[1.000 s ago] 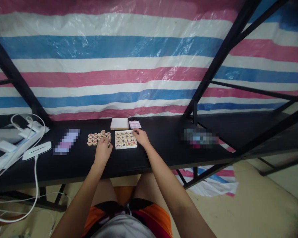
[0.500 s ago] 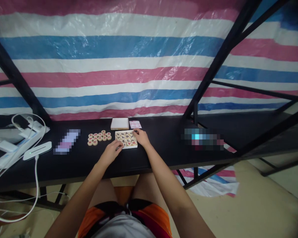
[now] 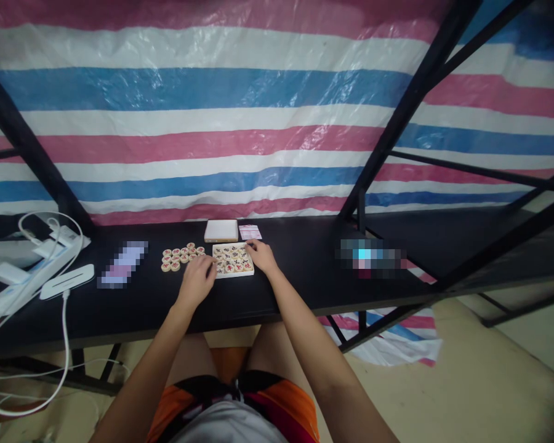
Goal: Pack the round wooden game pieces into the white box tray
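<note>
A shallow white box (image 3: 234, 275) holds rows of round xiangqi pieces (image 3: 233, 256), with black characters and some red ones along the near row. My right hand (image 3: 261, 257) grips its far right corner, fingertips over the rim. Just off the box's left side is my left hand (image 3: 197, 280), fingers bent and a little apart; I see nothing in them. Beyond that hand, loose red-lettered xiangqi pieces (image 3: 175, 257) lie in a group on the black table (image 3: 305, 271), partly covered by the hand.
Behind the box lie a white box lid (image 3: 221, 231) and a pink-and-white card (image 3: 250, 232). A blurred-out phone-like object (image 3: 124, 264) is at left, near a white device (image 3: 68, 282), cables and a power strip (image 3: 37, 271). Another blurred item (image 3: 369, 254) lies right, beside black metal bars (image 3: 383, 147).
My left hand has moved left from over the box's near left corner to beside the loose pieces, uncovering more pieces in the box. My right hand stays at the corner.
</note>
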Motion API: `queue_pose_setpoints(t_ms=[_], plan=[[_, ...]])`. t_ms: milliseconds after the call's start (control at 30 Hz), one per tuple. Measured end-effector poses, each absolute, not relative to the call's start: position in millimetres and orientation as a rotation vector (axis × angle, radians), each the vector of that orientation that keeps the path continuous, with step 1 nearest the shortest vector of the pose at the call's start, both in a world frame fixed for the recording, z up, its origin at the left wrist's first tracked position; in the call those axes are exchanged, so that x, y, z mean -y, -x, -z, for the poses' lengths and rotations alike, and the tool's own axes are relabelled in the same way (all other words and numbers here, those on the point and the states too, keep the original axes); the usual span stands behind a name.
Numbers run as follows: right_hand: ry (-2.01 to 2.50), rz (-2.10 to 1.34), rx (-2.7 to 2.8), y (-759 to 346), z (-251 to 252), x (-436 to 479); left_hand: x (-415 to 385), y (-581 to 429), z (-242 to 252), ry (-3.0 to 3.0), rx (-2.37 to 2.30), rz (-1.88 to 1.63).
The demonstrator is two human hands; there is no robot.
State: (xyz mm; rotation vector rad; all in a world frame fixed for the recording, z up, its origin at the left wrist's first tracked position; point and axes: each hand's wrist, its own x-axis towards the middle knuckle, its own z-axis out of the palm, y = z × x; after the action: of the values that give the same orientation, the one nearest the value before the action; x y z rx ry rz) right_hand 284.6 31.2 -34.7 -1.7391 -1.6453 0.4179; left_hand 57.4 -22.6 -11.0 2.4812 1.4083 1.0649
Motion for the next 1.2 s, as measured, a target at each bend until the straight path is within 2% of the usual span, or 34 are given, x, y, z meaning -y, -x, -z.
queue_pose_setpoints(t_ms=[67,167,300,500,667,833,1000,1100,1200], plan=[[1.740,-0.414,1.648,-284.7,35.4,-31.6,19.9,-49.0,11.6,-2.374,-1.843,-1.097],[1.734,-0.404,1.646,-285.2,37.2,-32.7,18.6,-38.2,14.3,-2.144,-2.338,-0.970],[1.733,-0.412,1.641,-285.8,38.1,-32.9,20.1,-33.0,12.8,-2.073,-2.433,-0.788],[1.721,-0.409,1.637,-286.3,38.6,-33.3,21.9,-35.7,4.7,-2.075,-2.470,-0.694],[1.710,-0.419,1.632,-287.3,41.1,-35.1,20.1,-37.1,6.9,-2.183,-2.340,-0.699],[1.710,-0.409,1.637,-287.5,40.6,-35.2,14.7,-36.2,11.8,-2.217,-2.219,-0.884],[1.710,-0.414,1.632,-286.0,38.9,-33.7,13.1,-44.3,16.6,-2.324,-1.586,-1.215],[1.711,-0.409,1.630,-285.4,38.1,-32.9,14.9,-53.4,19.5,-2.378,-1.265,-1.209],[1.708,-0.413,1.631,-285.4,37.8,-32.6,15.8,-59.0,22.0,-2.390,-1.158,-1.139]])
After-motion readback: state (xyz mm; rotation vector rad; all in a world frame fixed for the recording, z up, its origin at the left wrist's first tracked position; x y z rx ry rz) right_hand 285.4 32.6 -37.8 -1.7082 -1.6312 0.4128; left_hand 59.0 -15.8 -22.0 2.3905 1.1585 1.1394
